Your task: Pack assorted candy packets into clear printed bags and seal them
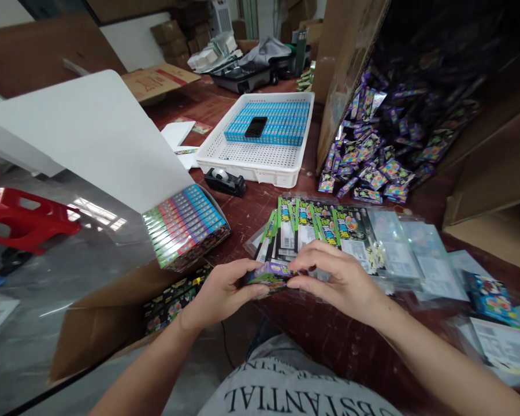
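A small purple printed box [269, 273] is held between my two hands, just above the table's front edge. My left hand [227, 287] pinches its left end with thumb and fingers. My right hand [335, 271] grips the other end between thumb and fingertips, partly covering it. Right behind my hands lie overlapping black-and-green printed cards [305, 225] and clear plastic sleeves [392, 242]. To the left, a display carton [186, 228] is filled with rows of green, red, purple and blue small boxes, its white lid [99, 133] raised.
A white basket [260, 174] holds blue boxes [281, 112] and a black phone [256, 126]. A tape dispenser [225, 182] stands before it. At right, a large cardboard box [351, 63] spills purple packets [368, 159]. Below left are an open carton [99, 318] and a red stool [26, 216].
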Motion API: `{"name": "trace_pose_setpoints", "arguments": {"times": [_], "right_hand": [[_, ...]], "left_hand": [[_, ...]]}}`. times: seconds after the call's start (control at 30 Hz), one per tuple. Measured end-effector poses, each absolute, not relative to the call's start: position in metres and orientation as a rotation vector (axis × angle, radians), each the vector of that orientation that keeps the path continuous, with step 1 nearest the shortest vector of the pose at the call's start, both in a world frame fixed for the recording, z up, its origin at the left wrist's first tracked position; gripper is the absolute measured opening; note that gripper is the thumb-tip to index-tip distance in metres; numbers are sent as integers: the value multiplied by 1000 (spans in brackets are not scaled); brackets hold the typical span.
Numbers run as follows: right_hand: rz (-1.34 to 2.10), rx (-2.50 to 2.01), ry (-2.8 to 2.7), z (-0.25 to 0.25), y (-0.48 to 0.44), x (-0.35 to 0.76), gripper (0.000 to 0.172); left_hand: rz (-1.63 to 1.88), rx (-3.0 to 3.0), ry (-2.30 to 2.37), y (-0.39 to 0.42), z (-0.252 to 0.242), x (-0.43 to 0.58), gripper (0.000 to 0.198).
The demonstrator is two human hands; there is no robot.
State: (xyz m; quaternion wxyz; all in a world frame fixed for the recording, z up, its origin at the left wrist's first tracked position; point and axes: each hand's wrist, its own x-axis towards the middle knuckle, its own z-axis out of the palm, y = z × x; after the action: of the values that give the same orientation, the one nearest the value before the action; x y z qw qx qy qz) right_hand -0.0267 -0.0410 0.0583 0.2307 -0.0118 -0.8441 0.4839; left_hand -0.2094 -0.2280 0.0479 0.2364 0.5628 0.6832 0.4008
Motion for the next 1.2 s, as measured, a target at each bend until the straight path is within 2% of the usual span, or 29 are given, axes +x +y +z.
{"name": "trace_pose_setpoints", "arguments": {"times": [0.23,0.47,0.6,0.73,1.0,1.2], "right_hand": [[1428,-87,-2291,58,-41,-26,10],[1491,-120,-2337,55,-39,-22,16],[1411,-153,-2296,48,-41,-22,15],[1304,-120,-2222,40,-46,-21,28],[1353,-149,-2244,42,-46,-21,13],[1365,-126,-2302,52,-41,-20,11]], "left_hand": [[1122,1369,1801,-227,48,-204,25],[1115,1357,1755,-223,47,-204,23],[1122,1288,1749,-222,46,-206,25],[1135,1239,1755,-224,42,-205,28],[1086,1320,1780,-224,42,-206,29],[1071,1555,1812,-222,51,-207,25]]}}
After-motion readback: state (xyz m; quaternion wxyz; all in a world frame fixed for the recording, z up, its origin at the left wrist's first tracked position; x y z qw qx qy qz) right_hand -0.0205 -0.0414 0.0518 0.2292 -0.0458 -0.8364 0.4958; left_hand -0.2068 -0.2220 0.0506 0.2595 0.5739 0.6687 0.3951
